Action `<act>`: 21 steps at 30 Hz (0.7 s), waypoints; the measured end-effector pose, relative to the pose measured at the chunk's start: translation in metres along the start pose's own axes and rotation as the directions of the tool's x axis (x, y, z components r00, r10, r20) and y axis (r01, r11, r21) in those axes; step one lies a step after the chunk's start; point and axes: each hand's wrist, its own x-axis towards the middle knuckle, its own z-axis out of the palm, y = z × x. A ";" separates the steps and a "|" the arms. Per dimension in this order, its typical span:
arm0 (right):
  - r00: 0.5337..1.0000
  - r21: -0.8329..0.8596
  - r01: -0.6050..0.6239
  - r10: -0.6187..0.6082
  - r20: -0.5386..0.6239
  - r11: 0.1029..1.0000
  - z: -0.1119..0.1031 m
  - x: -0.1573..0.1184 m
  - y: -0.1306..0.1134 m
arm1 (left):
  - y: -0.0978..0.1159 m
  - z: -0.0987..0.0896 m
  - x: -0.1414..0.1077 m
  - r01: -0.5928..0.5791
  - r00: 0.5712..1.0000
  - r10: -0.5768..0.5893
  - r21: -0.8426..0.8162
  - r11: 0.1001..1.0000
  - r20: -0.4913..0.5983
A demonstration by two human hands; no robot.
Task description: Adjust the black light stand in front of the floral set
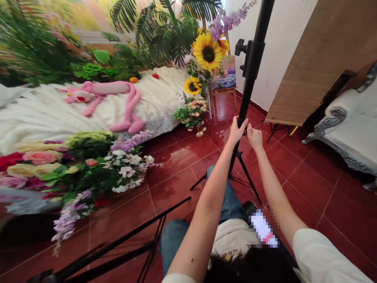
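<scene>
A black light stand (249,78) rises in front of me, leaning a little to the right, with its tripod legs (249,177) spread on the floor. My left hand (236,133) is wrapped round its pole, just above the legs. Right beside it, my right hand (254,137) is closed at the pole's right side, on a small dark knob mostly hidden by the fingers. Higher up, a collar on the pole carries another black knob (240,47).
A second black stand (126,239) lies low at front left. Artificial flowers (88,161) and a white-draped platform with a pink plush toy (129,102) are to the left. Sunflowers (207,54) stand behind the pole. A brown backdrop (303,70) and white armchair (350,129) are right.
</scene>
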 end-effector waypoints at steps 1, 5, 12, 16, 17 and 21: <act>1.000 0.059 -0.006 0.006 0.013 0.998 0.001 0.002 0.000 | -0.003 0.001 0.001 -0.010 1.000 0.010 -0.004 1.000 -0.002; 0.998 0.202 -0.062 0.058 0.028 0.977 0.002 0.006 -0.002 | -0.012 0.002 0.006 -0.029 1.000 0.029 -0.007 1.000 0.004; 0.997 0.294 -0.071 0.075 0.000 0.953 0.008 0.001 -0.003 | -0.041 -0.036 -0.063 0.071 0.996 -0.072 0.013 0.997 0.047; 0.989 0.387 -0.088 0.128 -0.080 0.918 0.020 -0.003 -0.001 | -0.069 -0.086 -0.166 0.393 0.887 -0.382 0.011 0.920 0.259; 0.984 0.407 -0.099 0.150 -0.094 0.908 0.022 -0.003 0.000 | -0.075 -0.100 -0.194 0.426 0.886 -0.421 0.016 0.904 0.195; 0.984 0.464 -0.109 0.163 -0.077 0.879 0.024 -0.003 0.000 | -0.090 -0.159 -0.300 0.575 0.804 -0.571 -0.027 0.818 -0.165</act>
